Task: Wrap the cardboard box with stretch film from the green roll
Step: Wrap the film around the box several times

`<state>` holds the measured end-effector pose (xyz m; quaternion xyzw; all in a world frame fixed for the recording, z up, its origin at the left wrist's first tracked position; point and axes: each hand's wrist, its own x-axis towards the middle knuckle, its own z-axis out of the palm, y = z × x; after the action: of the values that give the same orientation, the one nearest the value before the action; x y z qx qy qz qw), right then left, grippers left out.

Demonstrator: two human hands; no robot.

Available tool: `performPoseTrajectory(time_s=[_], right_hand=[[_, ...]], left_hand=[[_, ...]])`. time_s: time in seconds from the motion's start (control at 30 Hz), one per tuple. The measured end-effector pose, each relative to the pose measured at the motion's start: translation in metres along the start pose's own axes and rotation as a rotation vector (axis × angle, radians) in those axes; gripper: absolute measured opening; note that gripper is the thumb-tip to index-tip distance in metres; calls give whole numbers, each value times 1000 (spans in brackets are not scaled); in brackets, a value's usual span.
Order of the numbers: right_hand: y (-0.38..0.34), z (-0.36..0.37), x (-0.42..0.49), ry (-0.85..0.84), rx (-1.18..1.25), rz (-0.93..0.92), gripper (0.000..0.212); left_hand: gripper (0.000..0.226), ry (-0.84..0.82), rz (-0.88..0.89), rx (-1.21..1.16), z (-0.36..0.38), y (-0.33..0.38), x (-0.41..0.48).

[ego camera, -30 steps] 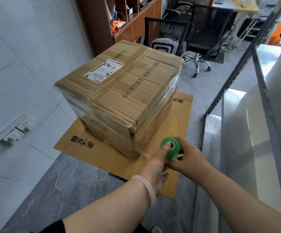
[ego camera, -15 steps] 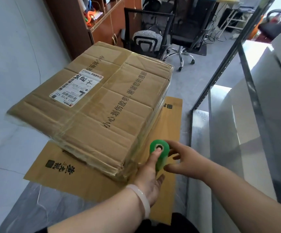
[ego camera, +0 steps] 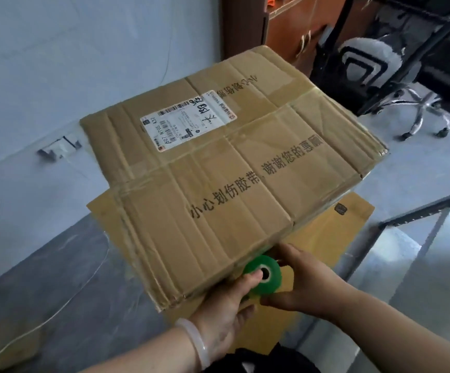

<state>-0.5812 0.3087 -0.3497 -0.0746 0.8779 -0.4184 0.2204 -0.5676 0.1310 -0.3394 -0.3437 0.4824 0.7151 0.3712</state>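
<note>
A large cardboard box (ego camera: pixel 218 168) with a white shipping label and black printed characters fills the middle of the view. It stands on a flat cardboard sheet (ego camera: pixel 334 238). The green roll (ego camera: pixel 265 275) of stretch film sits right against the box's near corner, its hollow core facing me. My left hand (ego camera: pixel 226 313), with a pale bangle on the wrist, touches the roll's near end with its fingers. My right hand (ego camera: pixel 301 286) cups the roll from the right side. The box's side faces are hidden from this high angle.
A white wall (ego camera: pixel 57 63) with a socket runs along the left. A black office chair (ego camera: pixel 396 65) and a brown wooden cabinet (ego camera: pixel 285 33) stand behind the box. A metal-framed glass structure (ego camera: pixel 420 238) stands to the right. The floor is grey marble.
My view has swung up and over the box, so its top now faces me. Both hands carried the green roll round to the box's near corner, still together on it.
</note>
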Motion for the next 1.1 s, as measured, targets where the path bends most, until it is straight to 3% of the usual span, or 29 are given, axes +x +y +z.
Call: performPoseTrajectory(time_s=[0.1,0.3,0.43,0.6,0.87,1.03,1.1], right_hand=[[5,1,4,5,-18,-82,72],[5,11,12,50,-25,-151,68],[3,16,15,73,-92,-168,78],[-1,14,14,42,-73,-152,77],[23,-19,34,-194,-71,-385,67],[19,-54,56,-727,-248,-323,70],[11,-64,68,-898,-265,-300,74]], left_hand=[[65,5,18,-34,1,-1,-1],[84,4,66,18,-5,4,-5],[83,-16,84,26,-11,4,2],[75,12,101,-8,-9,-4,5],[80,93,110,-131,-3,-14,13],[117,250,138,-332,18,-34,13],[118,307,177,-419,31,-40,13]])
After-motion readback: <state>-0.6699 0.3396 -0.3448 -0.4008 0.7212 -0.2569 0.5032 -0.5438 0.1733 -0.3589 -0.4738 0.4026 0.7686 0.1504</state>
